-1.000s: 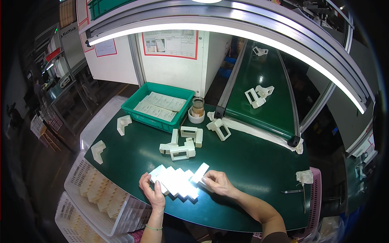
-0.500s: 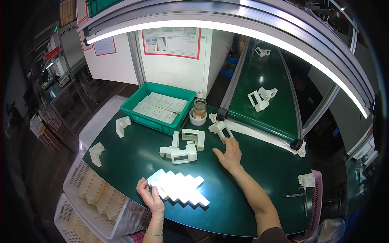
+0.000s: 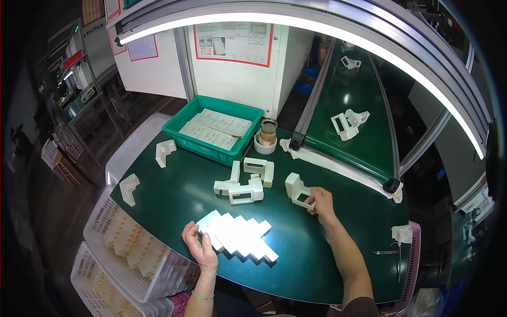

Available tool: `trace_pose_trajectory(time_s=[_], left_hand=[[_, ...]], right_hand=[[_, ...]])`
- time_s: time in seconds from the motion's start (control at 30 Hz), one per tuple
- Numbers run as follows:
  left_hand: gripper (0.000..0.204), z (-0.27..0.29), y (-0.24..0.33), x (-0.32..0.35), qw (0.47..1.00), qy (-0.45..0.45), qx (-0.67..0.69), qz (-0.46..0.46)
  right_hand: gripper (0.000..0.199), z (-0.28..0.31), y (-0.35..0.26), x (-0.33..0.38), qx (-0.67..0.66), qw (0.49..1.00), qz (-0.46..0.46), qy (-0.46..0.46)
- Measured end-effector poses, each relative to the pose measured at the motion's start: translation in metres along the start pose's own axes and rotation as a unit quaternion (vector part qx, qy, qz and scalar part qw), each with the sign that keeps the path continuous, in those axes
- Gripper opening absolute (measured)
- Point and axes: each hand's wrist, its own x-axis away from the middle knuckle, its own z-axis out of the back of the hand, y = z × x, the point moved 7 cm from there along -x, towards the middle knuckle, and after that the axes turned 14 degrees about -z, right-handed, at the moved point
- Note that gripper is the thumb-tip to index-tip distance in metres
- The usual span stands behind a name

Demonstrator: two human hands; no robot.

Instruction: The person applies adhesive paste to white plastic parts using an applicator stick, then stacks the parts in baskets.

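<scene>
Under a bright lamp strip (image 3: 253, 17), to see first the dark green surface (image 3: 311, 253), with the end of a green conveyor (image 3: 369, 153) beyond its far right side. Holds with the right hand (image 3: 323, 203) a white angled frame (image 3: 294, 186), pinching its right end between thumb and fingers, at right of a loose group of similar frames (image 3: 257, 191). Rests the left hand (image 3: 202, 248), half open, thumb apart from gently bent fingers, at the left end of a stepped row of white parts (image 3: 237, 232). Farther back, a green tray (image 3: 203, 150) with papers (image 3: 216, 124) inside.
</scene>
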Motion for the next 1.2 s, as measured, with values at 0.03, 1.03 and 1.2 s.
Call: trace_pose_trajectory(time_s=[0.03, 1.03, 1.2], left_hand=[[0.032, 0.000, 0.000, 0.000, 1.000, 0.002, -0.002, -0.002], [0.039, 0.001, 0.004, -0.001, 1.000, 0.019, 0.004, -0.007], [0.042, 0.001, 0.006, -0.002, 0.999, 0.031, 0.024, -0.003]], right_hand=[[0.031, 0.000, 0.011, 0.012, 0.039, 0.995, -0.076, -0.053], [0.012, -0.094, 0.046, 0.154, -0.012, 0.875, -0.218, -0.433], [0.020, -0.117, 0.010, 0.148, 0.014, 0.898, -0.007, -0.439]])
